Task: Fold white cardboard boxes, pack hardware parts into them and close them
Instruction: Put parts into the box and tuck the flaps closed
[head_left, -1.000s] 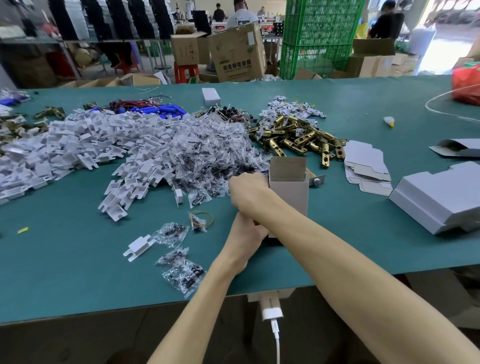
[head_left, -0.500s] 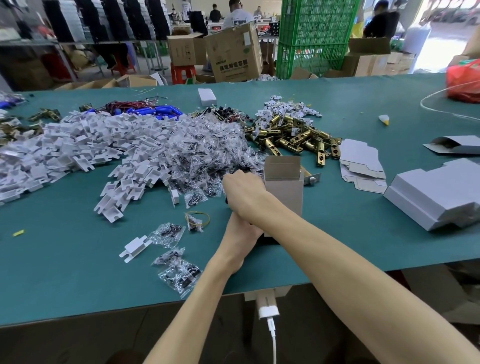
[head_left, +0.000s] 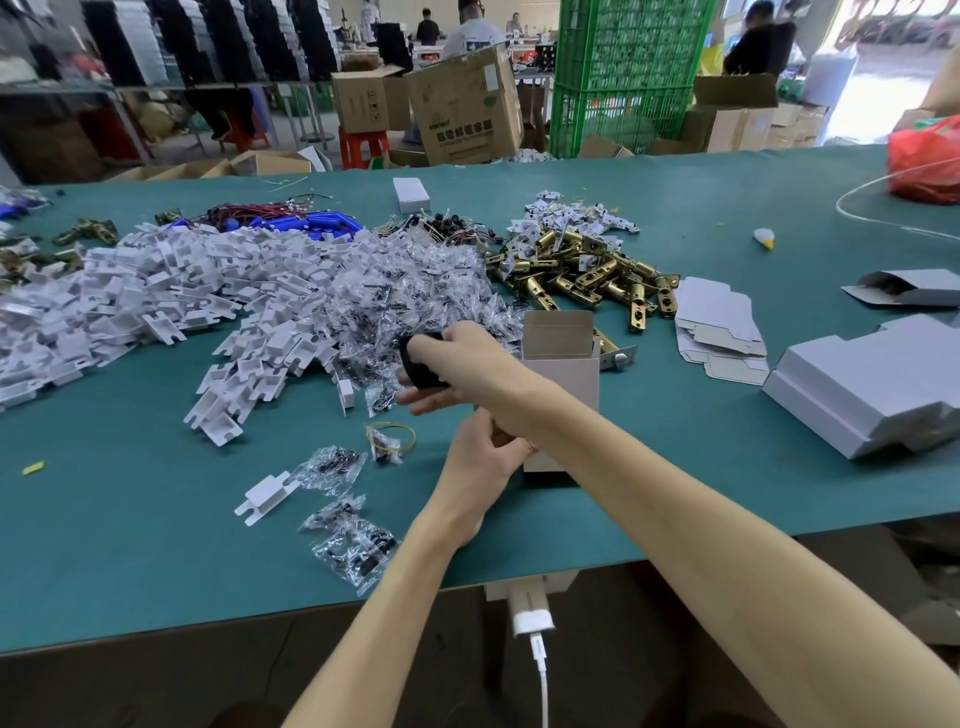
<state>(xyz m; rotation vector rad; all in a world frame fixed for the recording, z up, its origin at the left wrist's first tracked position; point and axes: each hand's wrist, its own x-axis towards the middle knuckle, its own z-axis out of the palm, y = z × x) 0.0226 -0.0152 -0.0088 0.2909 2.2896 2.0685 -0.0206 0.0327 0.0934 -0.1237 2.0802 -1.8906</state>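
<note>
nearest of all, the front edge of the teal table (head_left: 156, 597) is seen running across the view, with a white charger plug (head_left: 530, 621) hung just under it, below the open box. a wide stretch of bare mat is left along that edge, to the left of the box.

a few loose screw bags (head_left: 358, 551) and one white plastic clip (head_left: 265, 496) are scattered on that stretch, near-left of the box, and a yellow rubber band (head_left: 390, 436) is laid a little closer to it.

now the box itself: the white cardboard box (head_left: 566, 374) is stood upright on the mat, top flap raised and mouth open. its near left corner is gripped by the left hand (head_left: 483, 462), fingers curled and partly hidden under the right forearm. just left of the box mouth, a black part (head_left: 421, 364) is held in the right hand (head_left: 462, 358), thumb over it and fingers beneath.

to the right of the box a strip of bare mat is kept open before a stack of folded grey boxes (head_left: 872, 384); flat box blanks (head_left: 719, 332) are lying beyond that strip. a single brass latch (head_left: 615, 356) is tucked just behind the box.

farther back, left of the box, a big heap of screw bags (head_left: 415, 291) is merged with a heap of white clips (head_left: 156, 296); behind the box, a pile of brass latches (head_left: 582, 270) is spread. a small closed white box (head_left: 411, 195) is set near the far edge, and a green crate (head_left: 623, 67) is stood past it.
</note>
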